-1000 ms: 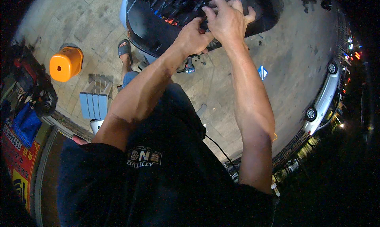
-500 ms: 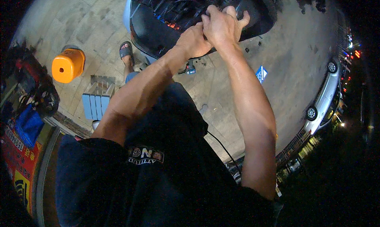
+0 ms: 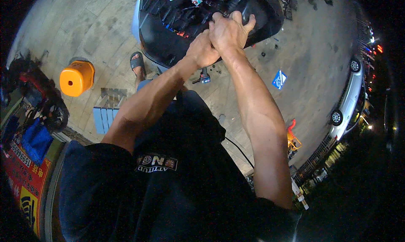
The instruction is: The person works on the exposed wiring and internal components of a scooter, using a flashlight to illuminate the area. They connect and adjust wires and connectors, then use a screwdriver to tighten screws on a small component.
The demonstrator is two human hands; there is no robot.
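The black plastic body section [image 3: 160, 44] of a vehicle fills the top middle, with dark wiring, small red and blue connectors [image 3: 181, 33] and a white label. My left hand [image 3: 202, 48] is closed at its near edge, with the fingertips hidden. My right hand [image 3: 228, 33] is pressed close over and beside the left, its fingers bent into the dark parts, the outermost one raised. What either holds is hidden. A cordless power tool [image 3: 204, 75] lies on the pavement just below the body section.
An orange stool [image 3: 77, 77] and a pale blue slatted stool [image 3: 105, 117] stand left, near a parked scooter [image 3: 50, 107] and blue bag [image 3: 36, 138]. My sandalled foot [image 3: 137, 63] is below. Right are a blue-and-white packet [image 3: 279, 79], yellow-red equipment [image 3: 293, 136] and a silver car [image 3: 350, 98].
Both hands have moved a little left and down in the picture and sit closer together. The view has shifted, so the vehicle section and stools appear lower, and more yellow-red equipment shows.
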